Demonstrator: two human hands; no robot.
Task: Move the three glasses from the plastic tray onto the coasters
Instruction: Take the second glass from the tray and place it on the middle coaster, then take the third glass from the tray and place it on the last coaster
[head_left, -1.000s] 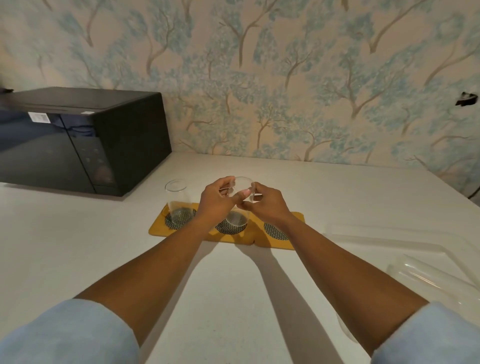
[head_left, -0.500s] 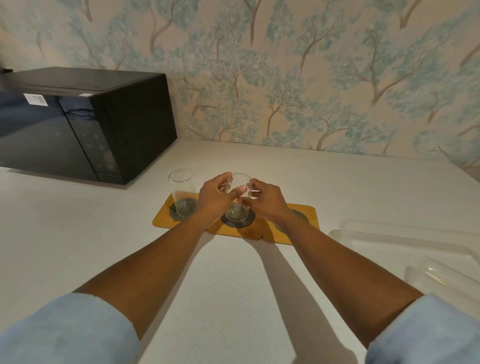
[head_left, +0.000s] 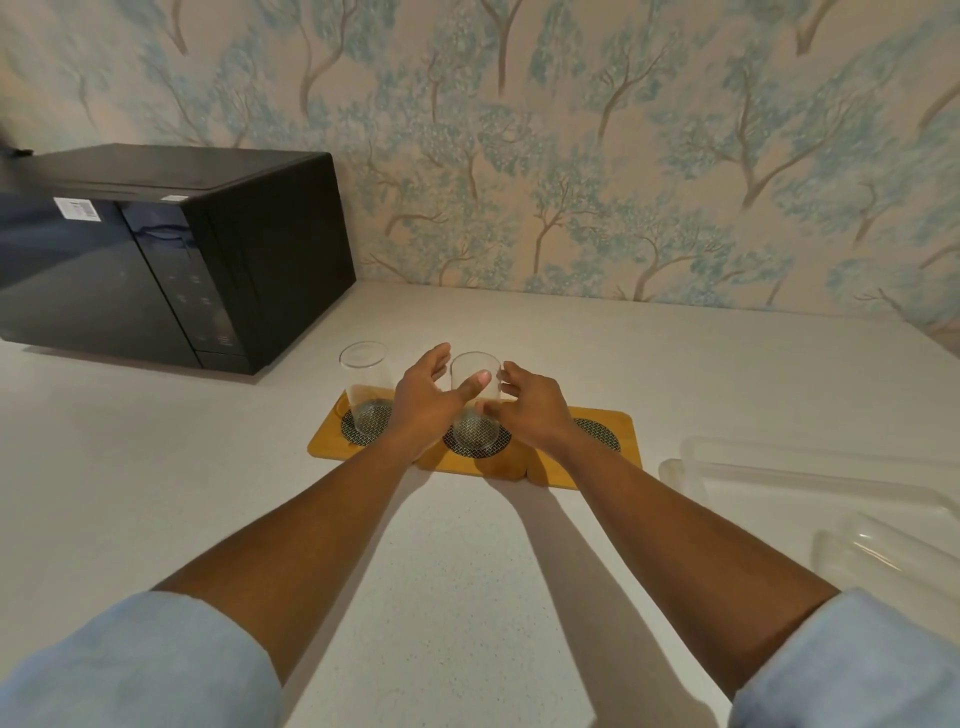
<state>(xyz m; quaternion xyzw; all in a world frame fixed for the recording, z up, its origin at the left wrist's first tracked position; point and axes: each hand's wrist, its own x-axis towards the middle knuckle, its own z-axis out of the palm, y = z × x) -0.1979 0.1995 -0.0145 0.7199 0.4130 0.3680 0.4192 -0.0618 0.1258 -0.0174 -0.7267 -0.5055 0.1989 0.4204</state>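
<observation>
We're in a home kitchen here, by the look of it. A black microwave (head_left: 171, 254) sits on the pale speckled worktop (head_left: 426, 571), pushed back toward the wall at the left. That wall carries decorative wallpaper (head_left: 571, 156), blue-green trees on a peach ground, a domestic touch rather than a lab or shop. Drinking glasses (head_left: 474, 400) stand on a yellow coaster mat (head_left: 597, 467) with dark round pads, and a clear plastic tray (head_left: 810, 473) lies to the right.

Tree-patterned wallpaper (head_left: 571, 156), white counter (head_left: 156, 493), black microwave (head_left: 171, 254)
</observation>
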